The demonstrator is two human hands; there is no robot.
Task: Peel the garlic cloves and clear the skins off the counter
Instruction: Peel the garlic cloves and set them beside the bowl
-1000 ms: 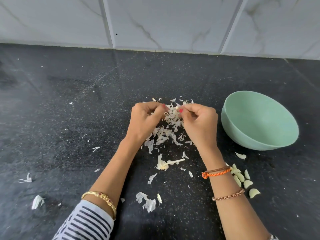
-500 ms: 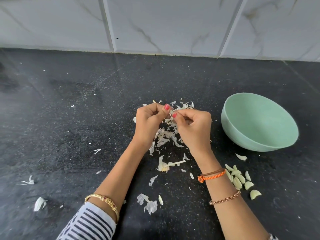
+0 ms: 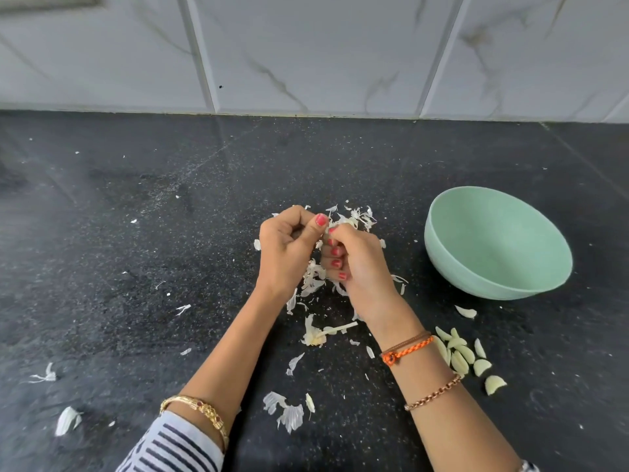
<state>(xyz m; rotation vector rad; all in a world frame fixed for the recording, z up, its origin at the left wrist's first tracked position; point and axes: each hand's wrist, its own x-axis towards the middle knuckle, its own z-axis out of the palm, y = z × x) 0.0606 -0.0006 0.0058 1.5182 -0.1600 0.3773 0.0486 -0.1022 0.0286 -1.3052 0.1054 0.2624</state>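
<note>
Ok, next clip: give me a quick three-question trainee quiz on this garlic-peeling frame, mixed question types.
1. True or false: the green bowl holds peeled cloves.
2. Where do the peeled cloves lie?
A. on the counter beside the right forearm
B. in the bowl
C. against the wall tiles
3. Fill in: the left hand and right hand meet above a pile of garlic ____.

Key: 1 false, the part of the bowl's inside that shows looks empty; 2 A; 3 skins.
</note>
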